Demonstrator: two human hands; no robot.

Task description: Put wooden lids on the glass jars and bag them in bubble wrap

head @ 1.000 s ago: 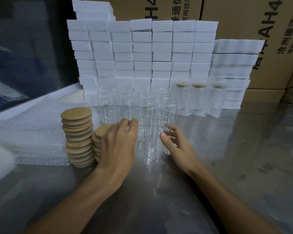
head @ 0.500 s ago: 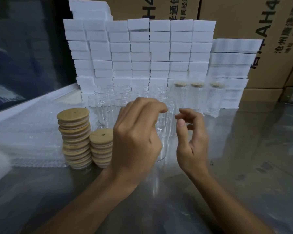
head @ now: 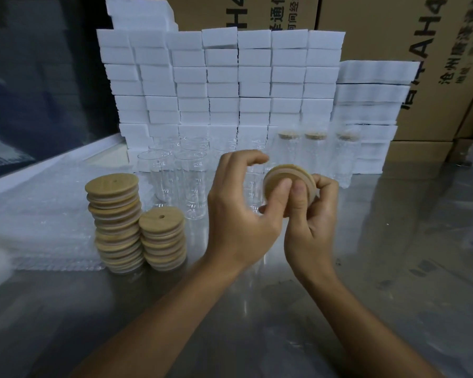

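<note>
I hold a round wooden lid (head: 281, 173) tilted on edge above the steel table. My right hand (head: 311, 227) grips it from the right with its thumb on the face. The thumb of my left hand (head: 238, 214) presses the same face, with the other fingers curled above. A clear glass jar (head: 253, 186) stands just behind my hands, mostly hidden by them. Left of my hands stand a tall stack of lids (head: 112, 184) and a short stack (head: 161, 216). Several empty jars (head: 193, 181) stand behind the stacks.
A pile of flat bubble wrap bags (head: 38, 214) lies at the left. Three lidded, wrapped jars (head: 314, 156) stand at the back right. White foam blocks (head: 221, 85) form a wall behind, with cardboard boxes (head: 393, 28) beyond. The steel table (head: 393, 268) extends right.
My left hand lifted a lid off the short stack and brought it right. My right hand rose from beside the jar and took hold of the lid.
</note>
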